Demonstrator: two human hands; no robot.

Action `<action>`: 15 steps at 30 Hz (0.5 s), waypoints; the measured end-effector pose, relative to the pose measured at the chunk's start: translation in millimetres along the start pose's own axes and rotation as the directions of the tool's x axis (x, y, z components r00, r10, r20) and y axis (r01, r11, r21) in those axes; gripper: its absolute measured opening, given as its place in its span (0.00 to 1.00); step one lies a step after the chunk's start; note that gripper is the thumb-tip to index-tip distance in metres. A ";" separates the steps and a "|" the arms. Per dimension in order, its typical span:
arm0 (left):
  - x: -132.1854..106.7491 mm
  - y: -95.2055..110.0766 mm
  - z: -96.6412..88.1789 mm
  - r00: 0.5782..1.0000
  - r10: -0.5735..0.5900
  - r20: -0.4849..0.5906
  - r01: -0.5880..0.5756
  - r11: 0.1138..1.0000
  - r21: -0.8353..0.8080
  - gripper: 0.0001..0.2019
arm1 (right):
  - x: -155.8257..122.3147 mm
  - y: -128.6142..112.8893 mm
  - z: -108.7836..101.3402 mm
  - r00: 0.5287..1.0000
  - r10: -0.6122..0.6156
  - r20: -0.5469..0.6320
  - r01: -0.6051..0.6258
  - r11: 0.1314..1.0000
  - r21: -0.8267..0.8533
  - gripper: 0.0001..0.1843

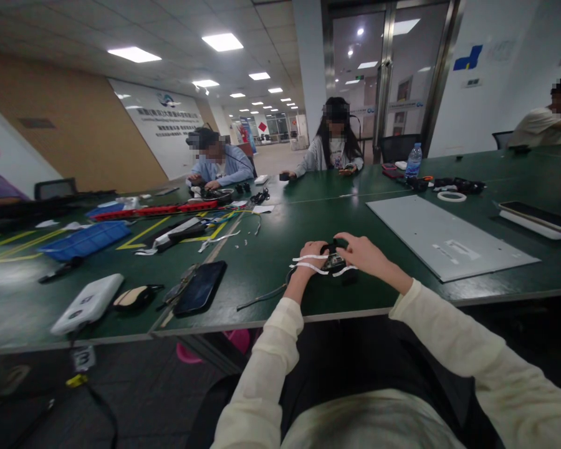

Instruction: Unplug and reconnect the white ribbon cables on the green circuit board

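Close to the table's front edge, a small black device [333, 262] with what looks like a bare circuit board lies between my hands. My left hand [309, 257] closes on its left side, fingers bent over the far edge. From the other side my right hand [359, 252] grips it, thumb and index finger curled at its top black part. White strips [308, 267] show across my left hand and near the device. A thin dark cable [264, 297] runs left over the green table [257, 262]. The fingertips are partly hidden, and small details are blurred.
A dark phone [200, 288], a white power bank [88, 304] and a blue bin [85, 241] are to the left. At right lie a grey panel [442, 234] and another phone [540, 214]. A water bottle [414, 160] stands farther back. Several people sit around the table.
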State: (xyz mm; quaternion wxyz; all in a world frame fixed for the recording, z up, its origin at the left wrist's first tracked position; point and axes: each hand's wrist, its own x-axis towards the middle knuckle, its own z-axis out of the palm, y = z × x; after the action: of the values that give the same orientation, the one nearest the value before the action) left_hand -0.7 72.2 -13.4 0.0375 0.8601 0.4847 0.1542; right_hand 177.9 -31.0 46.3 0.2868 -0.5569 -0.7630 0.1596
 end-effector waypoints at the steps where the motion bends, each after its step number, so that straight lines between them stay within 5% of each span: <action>1: -0.2 0.5 -0.1 1.000 -0.004 -0.001 0.004 1.000 0.005 0.17 | 1.1 15.8 -9.8 0.999 0.043 -0.011 -0.043 0.999 0.004 0.21; 5: -0.1 2.5 -1.7 1.000 -0.014 0.006 0.014 1.000 0.026 0.18 | 1.7 105.6 -50.7 0.968 0.242 -0.060 -0.244 0.969 -0.031 0.20; 9: 0.6 2.8 -2.1 1.000 -0.020 0.013 0.020 0.999 0.030 0.17 | -22.7 197.9 -92.0 0.857 0.447 -0.257 -0.500 0.843 -0.199 0.18; 15: 3.1 -0.1 0.3 0.999 -0.049 0.014 0.049 0.999 0.010 0.18 | -71.8 259.5 -130.7 0.760 0.562 -0.326 -0.641 0.732 -0.232 0.13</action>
State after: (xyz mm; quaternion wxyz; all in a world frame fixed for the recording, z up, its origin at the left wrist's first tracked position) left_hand 0.8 74.9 -13.0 0.0403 0.8492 0.5062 0.1448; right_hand 470.5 -23.2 -16.0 0.2097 -0.8294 -0.5157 0.0478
